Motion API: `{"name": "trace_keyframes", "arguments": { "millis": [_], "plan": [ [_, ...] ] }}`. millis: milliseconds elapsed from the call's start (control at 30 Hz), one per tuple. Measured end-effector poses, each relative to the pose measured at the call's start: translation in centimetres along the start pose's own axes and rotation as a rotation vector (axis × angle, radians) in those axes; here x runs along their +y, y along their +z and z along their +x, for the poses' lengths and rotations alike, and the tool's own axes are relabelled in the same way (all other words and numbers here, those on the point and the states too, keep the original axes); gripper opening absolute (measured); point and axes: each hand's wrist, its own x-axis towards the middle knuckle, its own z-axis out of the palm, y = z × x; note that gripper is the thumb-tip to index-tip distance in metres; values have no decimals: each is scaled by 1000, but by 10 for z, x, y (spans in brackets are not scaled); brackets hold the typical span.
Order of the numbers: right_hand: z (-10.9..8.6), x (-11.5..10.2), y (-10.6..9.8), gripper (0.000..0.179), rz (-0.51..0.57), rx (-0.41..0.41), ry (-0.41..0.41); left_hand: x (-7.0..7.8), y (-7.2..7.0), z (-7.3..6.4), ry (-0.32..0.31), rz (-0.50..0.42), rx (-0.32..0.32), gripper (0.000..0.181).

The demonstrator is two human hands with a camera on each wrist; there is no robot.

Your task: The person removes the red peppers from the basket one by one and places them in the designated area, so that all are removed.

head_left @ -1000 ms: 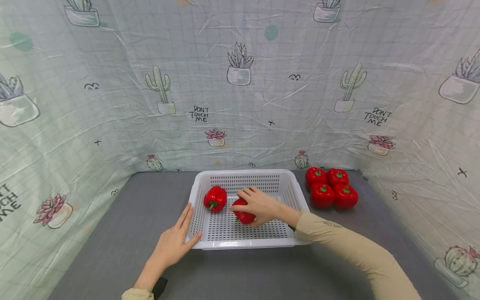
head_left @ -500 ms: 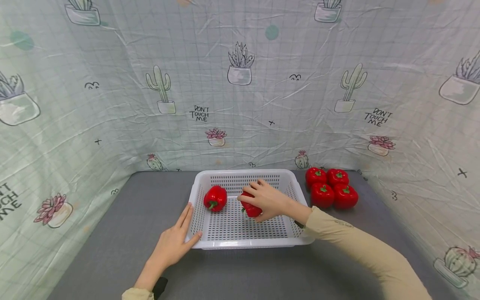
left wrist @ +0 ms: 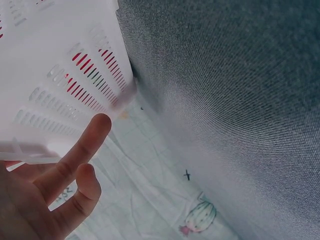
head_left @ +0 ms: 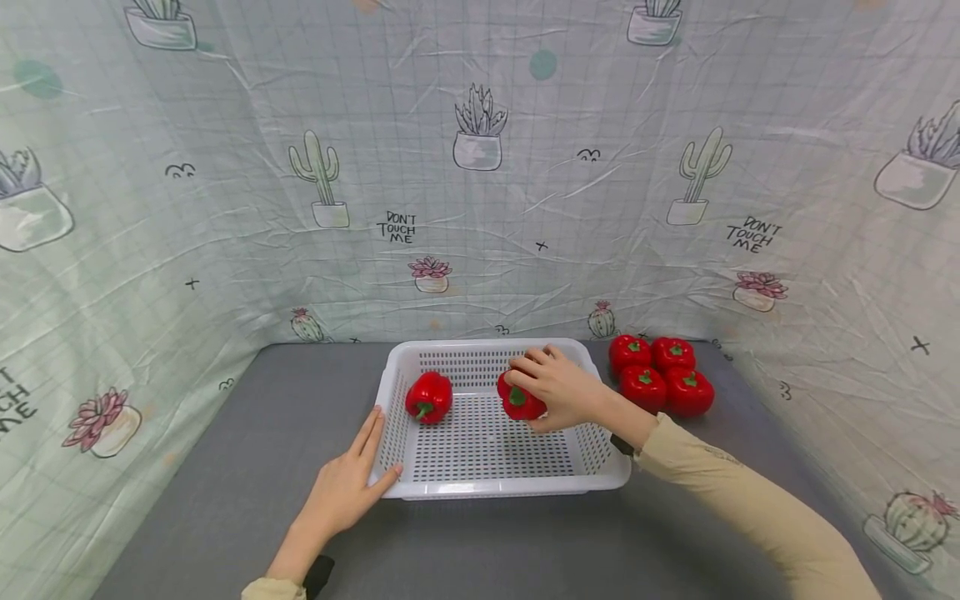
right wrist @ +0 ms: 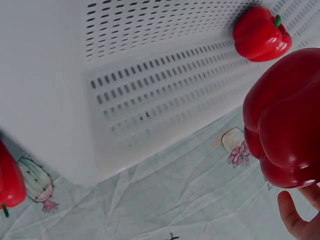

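My right hand (head_left: 568, 390) grips a red bell pepper (head_left: 520, 402) with fingers and thumb, its green stem end toward the head camera. The pepper overlaps the right half of a white perforated plastic basket (head_left: 495, 487); the right wrist view shows the held pepper (right wrist: 292, 117) large at the right edge. Another red bell pepper (head_left: 429, 397) lies on its side in the basket's left part. With fingers extended, my left hand (head_left: 343, 485) rests along the basket's left rim, thumb at the front corner. In the left wrist view its fingers (left wrist: 85, 142) reach along the basket's outer wall.
Several red bell peppers (head_left: 643, 388) stand grouped on the grey table (head_left: 480, 550), right of the basket and stems up. Behind, a fabric backdrop (head_left: 480, 217) printed with cacti rises from the table's far edge and wraps both sides.
My right hand has lifted the gripped pepper from the basket's middle and carried it right and back, turning its stem end toward the head camera. The left hand has stayed on the rim.
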Motion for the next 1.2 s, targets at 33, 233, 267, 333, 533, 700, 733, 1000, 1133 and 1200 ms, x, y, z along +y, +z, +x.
{"name": "trace_keyframes", "arguments": {
  "millis": [33, 233, 267, 333, 533, 700, 733, 1000, 1133, 1200],
  "plan": [
    [-3, 2, -1, 65, -3, 18, 2, 0, 0, 0, -1, 0, -2, 77],
    [-17, 7, -2, 59, -19, 78, 38, 1, -2, 0, -4, 1, -9, 77],
    [-19, 7, -2, 59, -17, 86, 49, 1, -1, 0, -5, 1, -11, 77],
    [-23, 7, -2, 61, -11, 102, 66, 1, -1, -1, -6, -2, -10, 78],
    [-33, 7, -1, 61, 7, 116, 109, 0, -1, -1, 9, -1, 12, 78],
    [-42, 7, 0, 61, 7, 137, 153, -1, 0, -1, 11, 0, 9, 78],
    [-43, 7, 0, 60, 14, 148, 164, -1, -1, -1, 11, -1, 8, 78],
    [-55, 4, -1, 61, 72, 199, 254, -1, 0, -1, 11, 0, 10, 78],
    [-63, 3, -1, 69, 100, 220, 300, -1, 0, -1, 12, 4, 14, 78],
    [-67, 3, 0, 76, 108, 226, 321, -1, 0, -1, 13, 2, 15, 78]
  ]
}}
